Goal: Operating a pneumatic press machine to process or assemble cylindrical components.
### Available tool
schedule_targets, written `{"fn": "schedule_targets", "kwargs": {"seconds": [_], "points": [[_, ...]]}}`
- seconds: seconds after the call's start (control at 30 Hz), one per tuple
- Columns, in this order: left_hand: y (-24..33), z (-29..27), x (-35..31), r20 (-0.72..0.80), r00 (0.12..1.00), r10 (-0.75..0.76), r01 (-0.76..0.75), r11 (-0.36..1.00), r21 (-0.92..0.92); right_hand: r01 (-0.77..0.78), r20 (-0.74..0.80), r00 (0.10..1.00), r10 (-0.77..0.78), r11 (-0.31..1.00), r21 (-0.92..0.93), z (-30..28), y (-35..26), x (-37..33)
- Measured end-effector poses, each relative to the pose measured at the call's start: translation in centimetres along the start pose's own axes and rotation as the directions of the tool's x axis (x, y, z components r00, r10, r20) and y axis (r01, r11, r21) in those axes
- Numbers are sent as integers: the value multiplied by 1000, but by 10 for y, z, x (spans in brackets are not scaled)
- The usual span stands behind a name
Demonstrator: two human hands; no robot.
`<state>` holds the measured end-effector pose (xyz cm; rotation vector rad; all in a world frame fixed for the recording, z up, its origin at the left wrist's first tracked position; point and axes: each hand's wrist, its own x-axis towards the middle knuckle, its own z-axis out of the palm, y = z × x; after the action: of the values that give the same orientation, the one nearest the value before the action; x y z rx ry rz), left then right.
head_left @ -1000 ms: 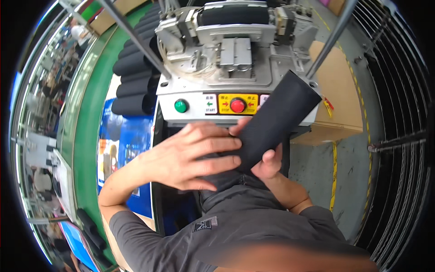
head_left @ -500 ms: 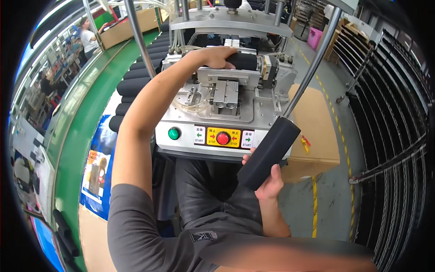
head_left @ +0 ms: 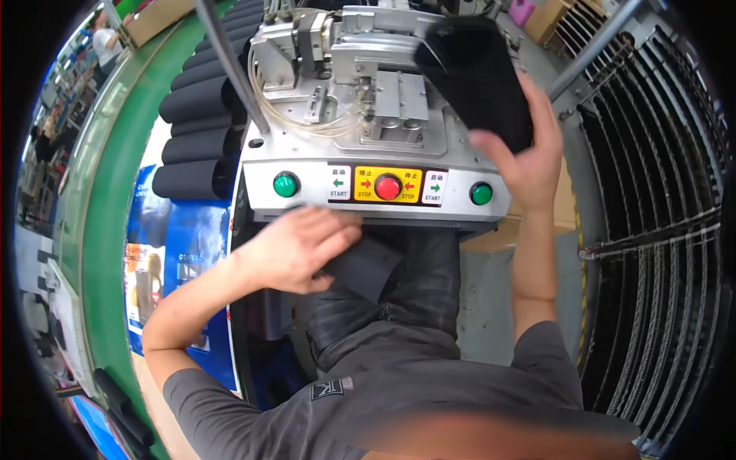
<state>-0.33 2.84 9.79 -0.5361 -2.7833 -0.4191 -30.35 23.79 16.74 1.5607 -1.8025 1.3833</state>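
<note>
While the right hand point(head_left: 530, 153) grips 1 black tube point(head_left: 491, 96), tilted over the right side of the silver machine point(head_left: 264, 198), the left hand point(head_left: 307, 249) curls its fingers around 1 dark tube point(head_left: 366, 268) over the lap point(head_left: 433, 287), near the panel's 1 red button point(head_left: 388, 186) and 2 green buttons point(head_left: 285, 184).

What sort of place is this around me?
Probably a factory workshop: a metal machine with green and red push buttons, a row of black tubes lined up beside it, and dark racks along the right suggest production work.
</note>
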Motion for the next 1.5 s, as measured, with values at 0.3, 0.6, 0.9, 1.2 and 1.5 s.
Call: {"fn": "schedule_targets", "kwargs": {"seconds": [0.3,0.6,0.9,1.2,1.5], "points": [[-42,76,-54,389,919,-69,143,976,-162,281,470,883,20,779,-561,77,60,141],[-43,77,-62,379,923,-68,142,975,-172,195,727,664,177,897,-396,117,96,170],[-46,79,-60,386,920,-65,146,972,-184,227,668,736,112,889,-398,127,123,171],[-46,75,-58,409,908,-94,176,970,-167,134,725,617,306,867,-481,126,103,184],[-48,73,-57,402,910,-104,196,961,-195,96,753,599,271,910,-403,130,112,181]]}}
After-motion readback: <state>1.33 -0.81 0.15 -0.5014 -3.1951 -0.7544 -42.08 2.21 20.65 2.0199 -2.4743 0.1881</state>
